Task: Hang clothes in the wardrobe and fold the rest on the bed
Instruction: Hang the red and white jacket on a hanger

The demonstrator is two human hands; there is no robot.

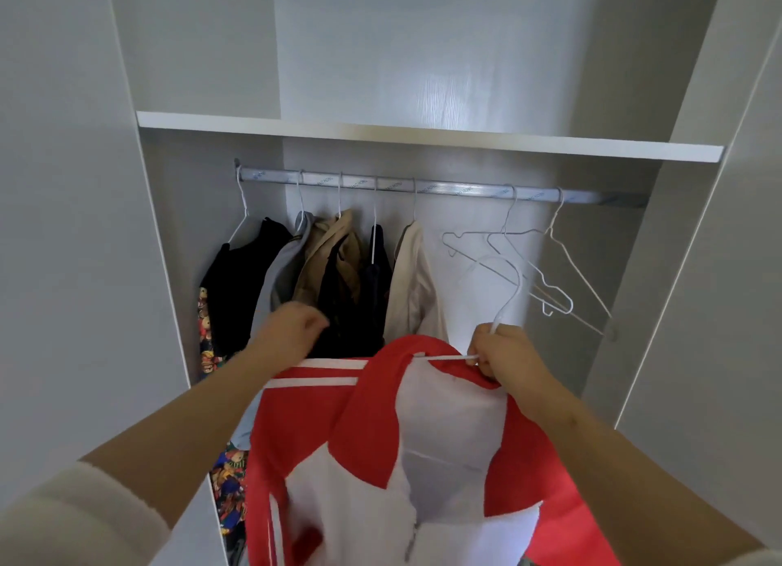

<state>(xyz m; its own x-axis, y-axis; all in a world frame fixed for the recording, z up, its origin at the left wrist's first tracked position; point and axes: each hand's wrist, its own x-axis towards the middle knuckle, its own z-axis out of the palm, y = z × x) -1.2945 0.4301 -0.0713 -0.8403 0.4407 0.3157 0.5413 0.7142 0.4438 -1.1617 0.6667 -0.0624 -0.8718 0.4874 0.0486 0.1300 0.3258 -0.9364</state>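
Observation:
I stand before an open wardrobe with a metal rail (448, 189). A red and white jacket (381, 459) hangs on a white wire hanger (505, 294) that my right hand (503, 358) grips at the neck, below the rail. My left hand (292, 328) holds the jacket's left shoulder with fingers curled. The hanger's hook points up and left, well short of the rail. Several garments hang on the rail's left half: a black top (241, 278), a grey one (283, 265), a tan jacket (334, 252), a dark item (376, 278) and a cream piece (412, 286).
Empty wire hangers (546, 265) hang on the right part of the rail. A white shelf (423, 136) runs above the rail. Wardrobe side panels stand left and right. A colourful printed cloth (228, 485) hangs low at the left.

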